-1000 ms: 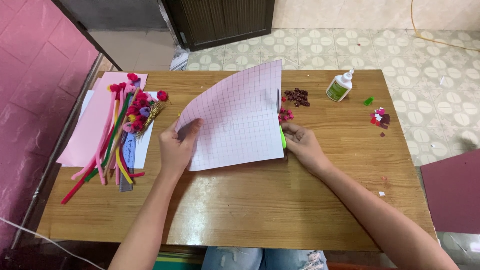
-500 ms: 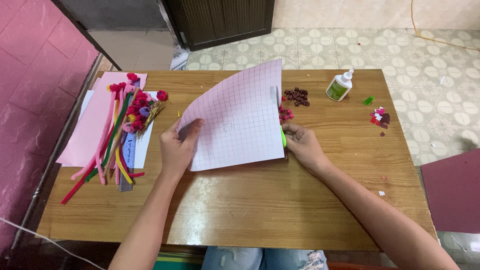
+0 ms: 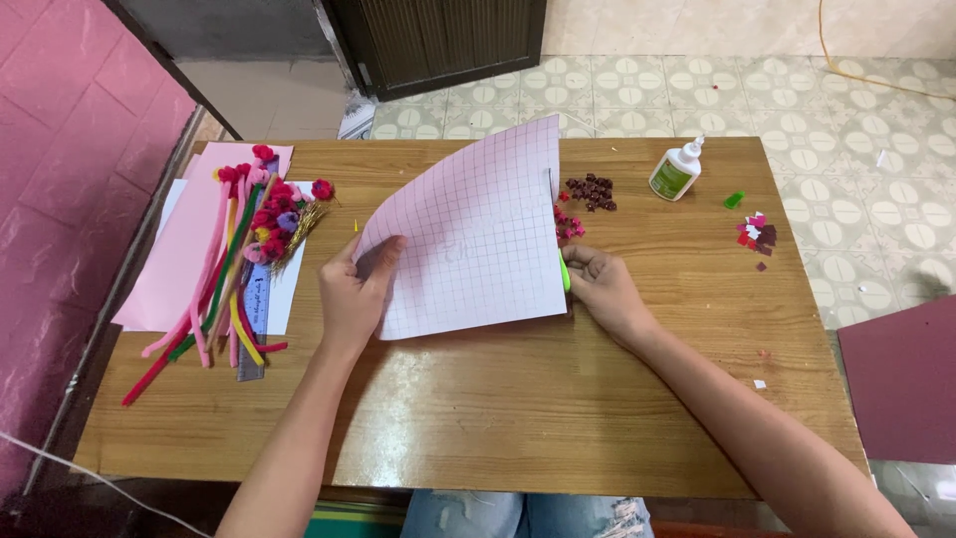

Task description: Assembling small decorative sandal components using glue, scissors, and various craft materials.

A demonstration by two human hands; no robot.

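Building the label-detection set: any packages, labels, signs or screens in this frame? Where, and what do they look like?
Glue bottle: far right part of the wooden table, lying tilted; white body, white nozzle, green label.
Ruler: left side under the pipe cleaners; flat strip, grey-blue, with printed marks.
No signs or screens in view.

light: bright, even daylight | shadows: soft, faint under paper and hands | glare: none | focus: sharp | edges: slight wide-angle bend
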